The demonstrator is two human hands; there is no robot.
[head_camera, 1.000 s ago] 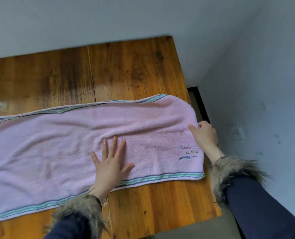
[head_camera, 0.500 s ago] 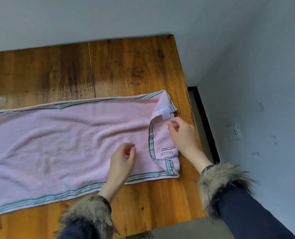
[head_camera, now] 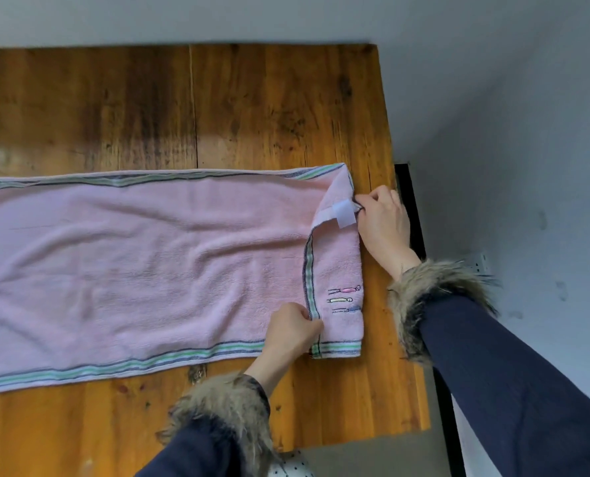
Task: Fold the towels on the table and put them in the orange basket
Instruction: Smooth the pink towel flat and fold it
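Observation:
A long pink towel (head_camera: 142,256) with green and blue striped borders lies flat across the wooden table (head_camera: 252,108), running off the left edge of view. Its right end is turned back over itself in a narrow flap showing small embroidered figures and a white label. My left hand (head_camera: 292,333) pinches the flap's striped edge near the front corner. My right hand (head_camera: 383,222) pinches the flap's far corner beside the white label. No orange basket is in view.
The table's right edge (head_camera: 410,339) runs just beyond the towel's folded end, with a dark gap and a grey wall (head_camera: 527,166) with a socket behind it. Bare wood shows behind and in front of the towel.
The towel's right end went from lying flat to being turned back leftward. My left hand left the towel's middle and took the flap's near edge; my right hand took the far corner.

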